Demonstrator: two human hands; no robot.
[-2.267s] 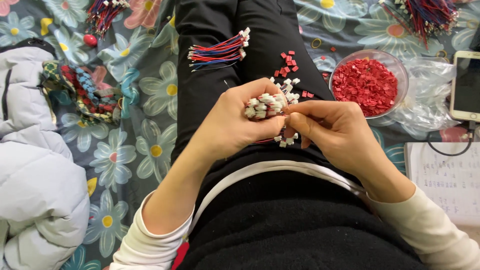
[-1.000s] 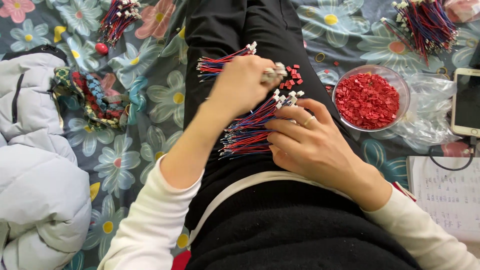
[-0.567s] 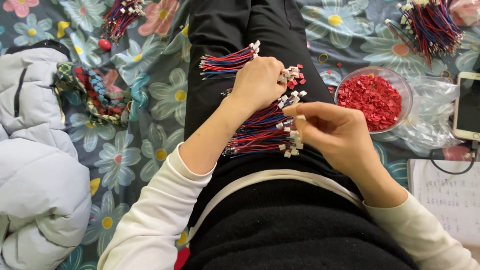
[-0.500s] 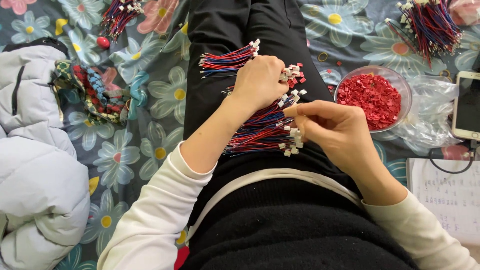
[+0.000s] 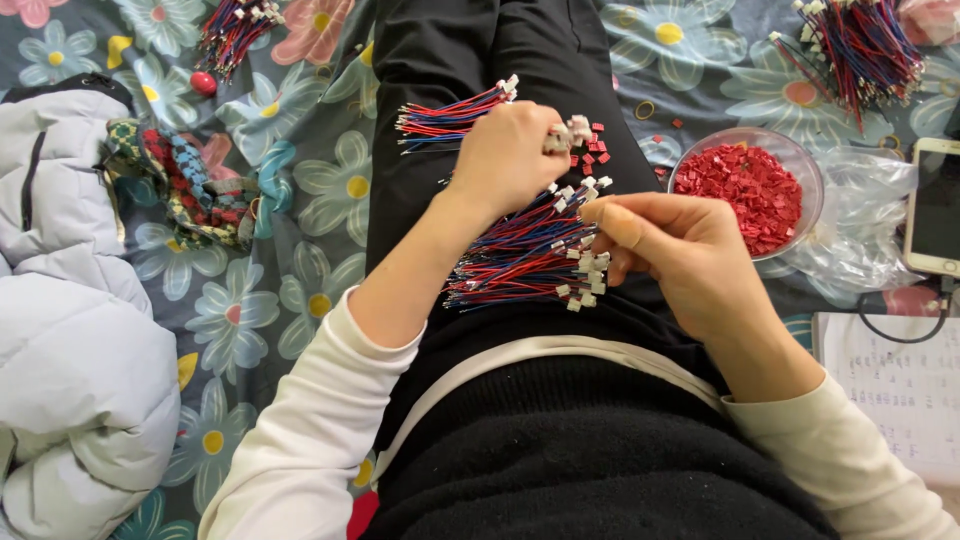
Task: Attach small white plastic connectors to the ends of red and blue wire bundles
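Observation:
My left hand (image 5: 512, 155) is closed over a small clutch of white connectors (image 5: 570, 130) on my black-trousered lap (image 5: 440, 50). My right hand (image 5: 680, 250) pinches the white-plug end of a big bundle of red and blue wire leads (image 5: 520, 255) that lies across my lap between both hands. A second, smaller wire bundle (image 5: 450, 112) rests further out on my left thigh. A few loose red plastic pieces (image 5: 598, 150) lie on the trousers beside my left hand.
A clear bowl (image 5: 805, 165) of red plastic pieces stands at the right on a plastic bag. More wire bundles lie at top right (image 5: 850, 55) and top left (image 5: 235, 30). A phone (image 5: 938, 205), paper sheet (image 5: 900, 385), white puffer jacket (image 5: 70, 330) and chequered cloth (image 5: 185, 185) surround me on the floral blanket.
My left hand reached out over the lap from in front of my belly, then drew in slightly. The big wire bundle came into view under my right hand.

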